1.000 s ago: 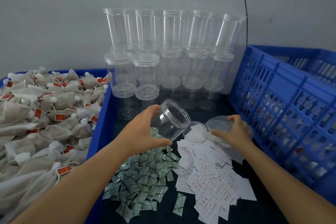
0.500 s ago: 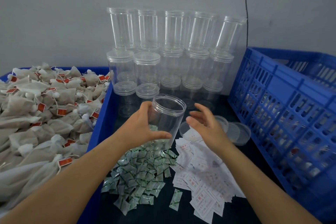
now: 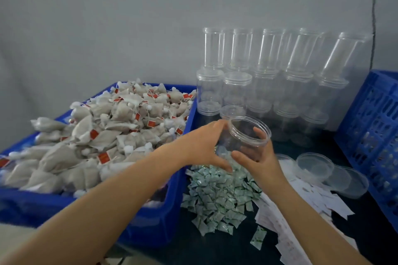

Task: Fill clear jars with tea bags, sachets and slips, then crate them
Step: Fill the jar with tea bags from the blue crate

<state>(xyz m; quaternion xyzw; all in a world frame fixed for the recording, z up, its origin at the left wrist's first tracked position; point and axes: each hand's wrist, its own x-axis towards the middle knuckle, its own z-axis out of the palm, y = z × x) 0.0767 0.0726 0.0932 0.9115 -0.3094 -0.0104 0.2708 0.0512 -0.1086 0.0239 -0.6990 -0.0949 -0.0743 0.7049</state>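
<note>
While both hands are closing round one open clear jar (image 3: 247,135), the jar is tilting with its lidless mouth toward the person, above the far edge of the heap of green sachets (image 3: 217,196). The right hand (image 3: 257,157) is cupping the jar's right side, fingers curled up against the wall and thumb reaching across the front — a firm hold. The left hand (image 3: 204,146) is lying against the jar's left side with fingers stretched along it and thumb spread below; whether it is gripping or only steadying cannot be told.

Just right of the sachets, white paper slips (image 3: 301,200) are spreading toward the near right edge of the dark tabletop (image 3: 226,249). Loose clear lids (image 3: 323,168) are sitting beside them, near the blue slatted crate (image 3: 370,127) at the right edge. Stacked empty jars (image 3: 269,75) are lining the far edge against the wall. At the left edge, a blue bin (image 3: 161,226) is holding a mound of tea bags (image 3: 107,135) with red tags.
</note>
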